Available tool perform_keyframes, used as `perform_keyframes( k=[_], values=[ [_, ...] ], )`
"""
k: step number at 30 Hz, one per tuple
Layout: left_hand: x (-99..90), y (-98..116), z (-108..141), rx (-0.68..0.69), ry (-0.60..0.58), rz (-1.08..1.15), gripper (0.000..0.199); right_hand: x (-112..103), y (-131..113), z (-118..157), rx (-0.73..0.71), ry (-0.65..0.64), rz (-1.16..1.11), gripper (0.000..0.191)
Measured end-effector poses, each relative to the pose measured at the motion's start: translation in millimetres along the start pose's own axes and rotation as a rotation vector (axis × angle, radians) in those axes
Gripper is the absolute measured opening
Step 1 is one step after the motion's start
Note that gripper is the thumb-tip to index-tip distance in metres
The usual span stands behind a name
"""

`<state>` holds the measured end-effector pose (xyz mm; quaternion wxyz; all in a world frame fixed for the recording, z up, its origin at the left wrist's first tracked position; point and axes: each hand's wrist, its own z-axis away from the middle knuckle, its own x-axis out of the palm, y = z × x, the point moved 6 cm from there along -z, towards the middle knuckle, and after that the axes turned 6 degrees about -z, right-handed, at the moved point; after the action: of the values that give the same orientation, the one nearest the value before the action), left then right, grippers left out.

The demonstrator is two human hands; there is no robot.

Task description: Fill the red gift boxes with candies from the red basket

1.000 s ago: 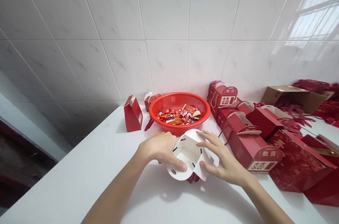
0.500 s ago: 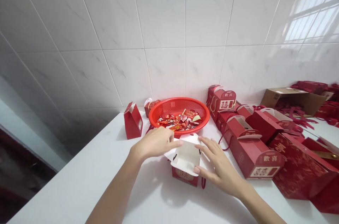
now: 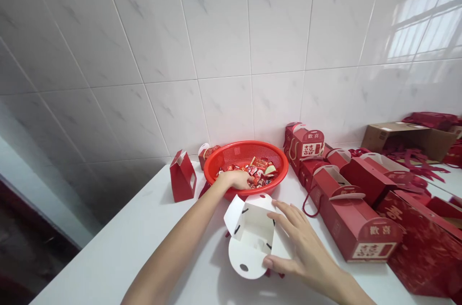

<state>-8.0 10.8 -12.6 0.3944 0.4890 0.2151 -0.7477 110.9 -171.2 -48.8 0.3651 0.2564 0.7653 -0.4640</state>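
Note:
My left hand [image 3: 237, 179] reaches over the near rim of a red plastic basket [image 3: 249, 145], its fingers down among wrapped candies [image 3: 260, 170]. The fingertips are partly hidden, so whether they grip a candy cannot be told. In front of the basket, a small gift box [image 3: 258, 229] stands with its top flaps folded out, showing a white inside with dark cord ends at the slots. My right hand [image 3: 294, 235] holds this box at its right side, thumb by the front flap and fingers along the right flap.
A red box [image 3: 182, 177] stands left of the basket, and a smaller one [image 3: 207, 153] sits behind. Several red gift boxes [image 3: 355, 221] line the right side of the white table [image 3: 144, 233]. Farther right lies a cardboard carton [image 3: 407, 139] with dark red ribbons. A tiled wall rises behind.
My left hand has moved from the gift box's left side forward into the basket of candies. The box's front flap now lies folded outward. My right hand stays on the box.

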Motion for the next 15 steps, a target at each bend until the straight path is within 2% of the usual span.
perform_keyframes(
  k=[3, 7, 15],
  values=[
    [4.0, 0.6, -12.2, -0.041, -0.042, -0.054, 0.053, 0.0, -0.1, 1.0, 0.009, 0.018, -0.015, 0.074],
    [7.4, 3.6, -21.8, -0.041, -0.051, -0.097, 0.047, 0.6, 0.1, 2.7, 0.002, 0.049, -0.031, 0.07],
    [12.6, 5.3, -19.0, 0.008, -0.049, -0.069, 0.055, 2.0, -0.2, 2.9, 0.022, 0.077, -0.062, 0.066]
  ],
)
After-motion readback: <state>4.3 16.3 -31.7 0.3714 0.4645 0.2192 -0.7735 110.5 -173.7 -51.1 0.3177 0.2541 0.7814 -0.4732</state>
